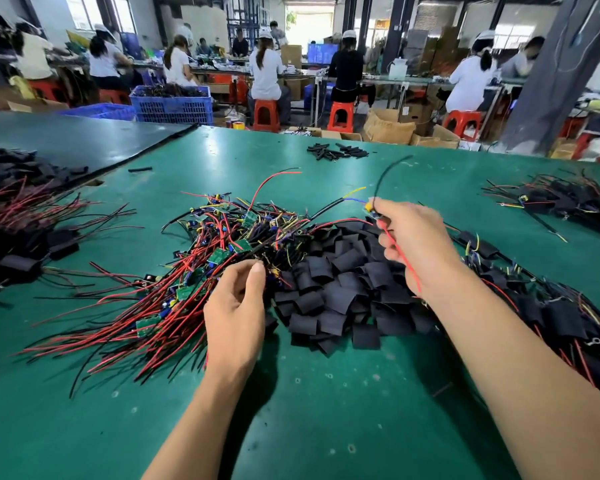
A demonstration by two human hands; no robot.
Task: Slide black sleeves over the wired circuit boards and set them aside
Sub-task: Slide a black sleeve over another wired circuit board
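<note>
Holding: right hand point(409, 237) pinches small green wired circuit board point(373, 211).
Left hand point(236, 306): curled; hold unclear.
Next: take flat black sleeve point(347, 261) below the pinch.

Ahead of you, green surface point(326, 410), workers seated on orange stools point(341, 114), blue crates point(172, 107), cardboard boxes point(388, 129), bright doorway point(309, 26), grey pillar point(561, 74).
</note>
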